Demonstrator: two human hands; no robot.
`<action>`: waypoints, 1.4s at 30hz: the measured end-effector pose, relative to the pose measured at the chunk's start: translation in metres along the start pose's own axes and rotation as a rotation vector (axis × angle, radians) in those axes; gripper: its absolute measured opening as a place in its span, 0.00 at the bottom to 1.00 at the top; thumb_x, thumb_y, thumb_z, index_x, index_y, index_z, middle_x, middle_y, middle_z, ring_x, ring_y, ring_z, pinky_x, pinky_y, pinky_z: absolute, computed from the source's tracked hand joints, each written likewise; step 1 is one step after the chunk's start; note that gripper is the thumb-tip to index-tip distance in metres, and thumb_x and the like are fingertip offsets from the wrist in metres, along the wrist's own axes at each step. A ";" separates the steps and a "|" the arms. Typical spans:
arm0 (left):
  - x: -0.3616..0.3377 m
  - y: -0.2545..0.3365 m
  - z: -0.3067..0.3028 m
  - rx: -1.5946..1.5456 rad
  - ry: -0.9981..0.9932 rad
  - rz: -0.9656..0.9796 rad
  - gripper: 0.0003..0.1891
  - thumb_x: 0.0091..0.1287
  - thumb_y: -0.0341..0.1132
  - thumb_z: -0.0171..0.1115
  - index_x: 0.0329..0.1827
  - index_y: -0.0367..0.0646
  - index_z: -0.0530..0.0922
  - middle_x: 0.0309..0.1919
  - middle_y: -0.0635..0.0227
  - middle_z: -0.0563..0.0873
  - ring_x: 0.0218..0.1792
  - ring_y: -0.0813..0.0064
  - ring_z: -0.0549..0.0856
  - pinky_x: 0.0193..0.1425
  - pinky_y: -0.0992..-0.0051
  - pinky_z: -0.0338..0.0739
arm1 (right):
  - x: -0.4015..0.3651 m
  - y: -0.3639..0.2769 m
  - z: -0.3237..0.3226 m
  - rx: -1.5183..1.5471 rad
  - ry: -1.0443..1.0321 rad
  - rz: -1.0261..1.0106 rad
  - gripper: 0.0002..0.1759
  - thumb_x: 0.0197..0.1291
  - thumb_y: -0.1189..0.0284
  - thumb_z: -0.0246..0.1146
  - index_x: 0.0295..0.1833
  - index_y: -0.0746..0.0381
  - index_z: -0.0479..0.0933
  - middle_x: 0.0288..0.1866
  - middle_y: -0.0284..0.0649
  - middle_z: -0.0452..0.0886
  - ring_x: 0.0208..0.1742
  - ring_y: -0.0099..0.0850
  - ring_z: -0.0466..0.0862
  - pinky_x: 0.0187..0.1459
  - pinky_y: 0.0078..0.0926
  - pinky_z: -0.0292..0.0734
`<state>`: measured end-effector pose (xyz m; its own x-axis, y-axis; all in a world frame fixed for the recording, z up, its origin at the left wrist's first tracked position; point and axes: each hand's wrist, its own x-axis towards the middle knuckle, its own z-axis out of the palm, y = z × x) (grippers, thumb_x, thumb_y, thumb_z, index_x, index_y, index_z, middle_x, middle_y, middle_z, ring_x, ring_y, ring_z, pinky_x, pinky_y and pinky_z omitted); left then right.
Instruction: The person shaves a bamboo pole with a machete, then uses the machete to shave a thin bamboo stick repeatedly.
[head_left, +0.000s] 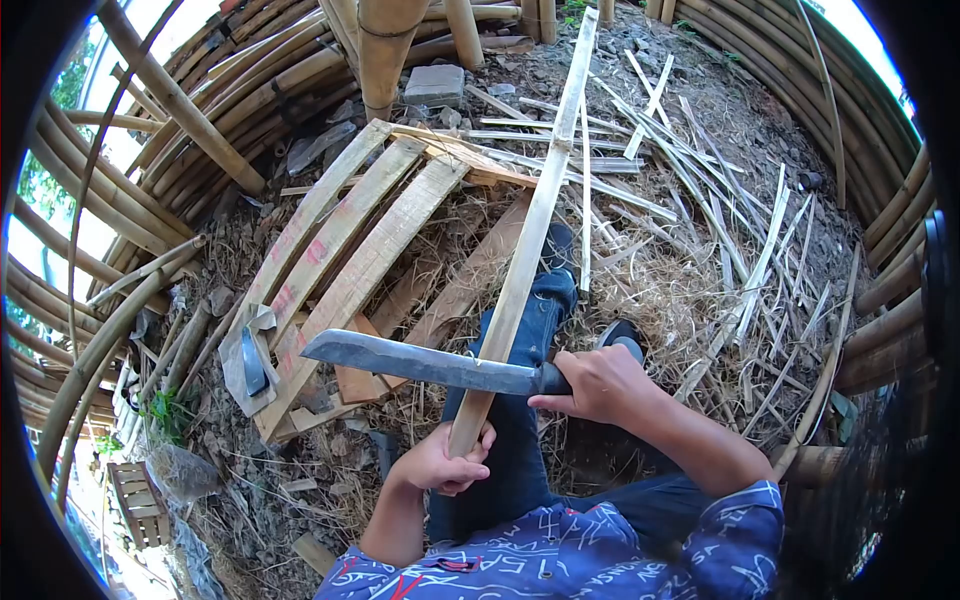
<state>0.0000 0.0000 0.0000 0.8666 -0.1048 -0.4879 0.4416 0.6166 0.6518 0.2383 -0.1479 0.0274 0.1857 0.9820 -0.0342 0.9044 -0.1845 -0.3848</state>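
My left hand [447,462] is closed round the near end of a long split bamboo strip [540,215], which slants up and away from me over my leg. In my right hand [606,385] is the dark handle of a machete [425,365]. Its broad grey blade points left and lies across the strip a little beyond my left hand. Part of the handle is hidden under my fingers.
A wooden pallet [345,255] stands left of my legs, with a dark curved object [254,362] on a grey sheet at its near corner. Thin bamboo strips [690,165] and curly shavings [650,285] cover the ground at right. Bamboo poles [385,50] surround the spot, near a concrete block [435,86].
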 end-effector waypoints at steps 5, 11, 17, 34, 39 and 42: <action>0.003 -0.002 -0.002 -0.078 -0.061 0.036 0.20 0.57 0.24 0.68 0.46 0.40 0.66 0.17 0.79 0.69 0.12 0.87 0.69 0.11 0.83 0.57 | -0.001 0.008 0.002 -0.028 0.049 0.014 0.38 0.59 0.35 0.56 0.26 0.64 0.73 0.19 0.48 0.80 0.22 0.46 0.83 0.25 0.40 0.77; 0.001 0.001 -0.001 -0.093 -0.076 0.022 0.20 0.57 0.24 0.69 0.46 0.41 0.66 0.18 0.80 0.68 0.13 0.89 0.67 0.11 0.84 0.57 | -0.003 0.013 0.001 -0.023 0.021 0.042 0.39 0.58 0.34 0.57 0.25 0.64 0.73 0.19 0.47 0.80 0.22 0.47 0.83 0.25 0.41 0.76; 0.000 -0.002 -0.007 -0.134 -0.113 0.004 0.20 0.58 0.25 0.69 0.47 0.41 0.65 0.19 0.80 0.67 0.13 0.89 0.67 0.11 0.83 0.57 | -0.007 0.017 0.001 -0.040 0.044 0.069 0.36 0.55 0.33 0.59 0.27 0.60 0.73 0.20 0.45 0.80 0.23 0.47 0.82 0.25 0.42 0.73; 0.000 0.002 -0.007 -0.133 -0.141 0.002 0.19 0.58 0.20 0.64 0.46 0.42 0.65 0.18 0.81 0.66 0.13 0.90 0.66 0.11 0.84 0.56 | -0.020 0.034 -0.007 -0.105 0.021 0.133 0.37 0.57 0.33 0.56 0.27 0.61 0.73 0.22 0.43 0.80 0.24 0.46 0.83 0.26 0.41 0.74; 0.001 0.002 -0.008 -0.125 -0.157 0.005 0.19 0.58 0.20 0.64 0.46 0.42 0.65 0.18 0.82 0.66 0.13 0.90 0.66 0.12 0.85 0.56 | -0.023 0.039 -0.008 -0.130 0.035 0.146 0.36 0.57 0.33 0.57 0.26 0.60 0.73 0.20 0.42 0.80 0.23 0.45 0.82 0.25 0.41 0.73; 0.001 0.001 -0.009 -0.128 -0.168 0.006 0.19 0.59 0.20 0.64 0.47 0.42 0.65 0.18 0.82 0.66 0.14 0.91 0.66 0.12 0.85 0.57 | -0.026 0.044 -0.005 -0.151 0.059 0.138 0.36 0.56 0.33 0.57 0.26 0.59 0.73 0.18 0.42 0.79 0.21 0.44 0.82 0.24 0.41 0.73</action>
<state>-0.0003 0.0072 -0.0049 0.9006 -0.2225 -0.3734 0.4120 0.7107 0.5701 0.2756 -0.1815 0.0158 0.3303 0.9436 -0.0215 0.9151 -0.3257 -0.2375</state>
